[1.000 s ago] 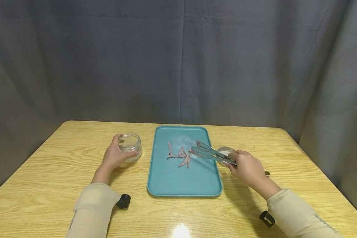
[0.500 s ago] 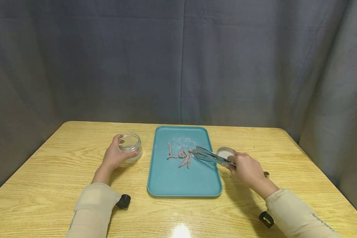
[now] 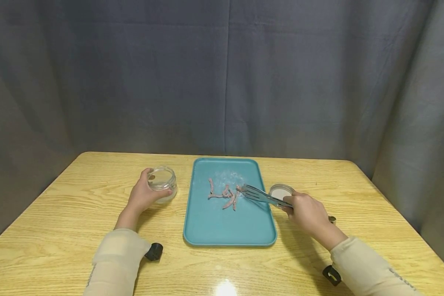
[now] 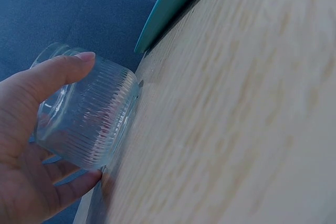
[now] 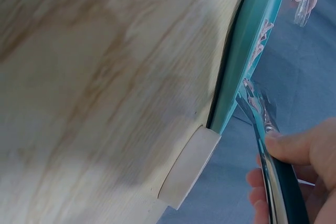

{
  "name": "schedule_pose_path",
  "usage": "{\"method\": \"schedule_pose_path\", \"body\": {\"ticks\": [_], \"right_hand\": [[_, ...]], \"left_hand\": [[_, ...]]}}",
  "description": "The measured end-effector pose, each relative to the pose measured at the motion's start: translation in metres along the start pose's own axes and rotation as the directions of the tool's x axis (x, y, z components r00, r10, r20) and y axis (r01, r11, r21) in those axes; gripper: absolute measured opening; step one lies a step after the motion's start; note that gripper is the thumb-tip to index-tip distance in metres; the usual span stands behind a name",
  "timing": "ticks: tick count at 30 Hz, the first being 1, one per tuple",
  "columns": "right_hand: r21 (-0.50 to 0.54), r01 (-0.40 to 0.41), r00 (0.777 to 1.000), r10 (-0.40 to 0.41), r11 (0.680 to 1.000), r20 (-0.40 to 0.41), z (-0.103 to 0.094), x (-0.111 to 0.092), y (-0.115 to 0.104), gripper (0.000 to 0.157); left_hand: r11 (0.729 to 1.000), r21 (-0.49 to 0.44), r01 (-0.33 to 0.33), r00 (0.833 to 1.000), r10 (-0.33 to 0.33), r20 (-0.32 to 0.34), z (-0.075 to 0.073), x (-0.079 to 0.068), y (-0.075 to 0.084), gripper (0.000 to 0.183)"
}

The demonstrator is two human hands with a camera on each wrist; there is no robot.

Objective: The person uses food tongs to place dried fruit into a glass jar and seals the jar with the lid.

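My left hand point(image 3: 142, 192) holds a clear glass jar point(image 3: 165, 195) on the table, left of the tray. In the left wrist view the thumb point(image 4: 63, 72) lies over the ribbed jar's side, with fingers under its far side. My right hand point(image 3: 307, 209) grips metal tongs point(image 3: 264, 197) with slotted ends. Their tips are close together, low over the teal tray point(image 3: 229, 232), right at the end of a pinkish strip. Several pinkish, meat-like strips point(image 3: 229, 201) lie loosely in the tray's middle. In the right wrist view thumb and fingers press the tongs' arms point(image 5: 273, 182).
A round, shallow, lid-like piece point(image 3: 281, 190) with a pale middle sits right beside the tray, partly behind the tongs. White powder point(image 3: 227, 176) dusts the tray's upper half. A grey curtain point(image 3: 222, 82) hangs behind the wooden table point(image 3: 77, 213).
The tongs have come down toward the strips and their spread ends have drawn together. The left hand and the jar have stayed in place.
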State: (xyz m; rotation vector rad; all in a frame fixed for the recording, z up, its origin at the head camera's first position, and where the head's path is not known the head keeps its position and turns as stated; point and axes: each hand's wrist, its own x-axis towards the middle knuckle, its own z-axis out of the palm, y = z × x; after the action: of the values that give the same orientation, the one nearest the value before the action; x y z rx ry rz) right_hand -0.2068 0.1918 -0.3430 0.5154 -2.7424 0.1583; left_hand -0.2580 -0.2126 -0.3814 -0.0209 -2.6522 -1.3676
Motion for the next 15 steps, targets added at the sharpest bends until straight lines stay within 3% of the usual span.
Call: {"method": "schedule_pose_path", "body": {"ticks": [15], "right_hand": [[0.009,-0.007,0.999,0.008,1.0,-0.039,0.0017,-0.0017,0.0021,0.008]], "left_hand": [[1.0,-0.002,-0.006,1.0,0.006,0.003,-0.0007,0.0013,-0.001,0.097]]}}
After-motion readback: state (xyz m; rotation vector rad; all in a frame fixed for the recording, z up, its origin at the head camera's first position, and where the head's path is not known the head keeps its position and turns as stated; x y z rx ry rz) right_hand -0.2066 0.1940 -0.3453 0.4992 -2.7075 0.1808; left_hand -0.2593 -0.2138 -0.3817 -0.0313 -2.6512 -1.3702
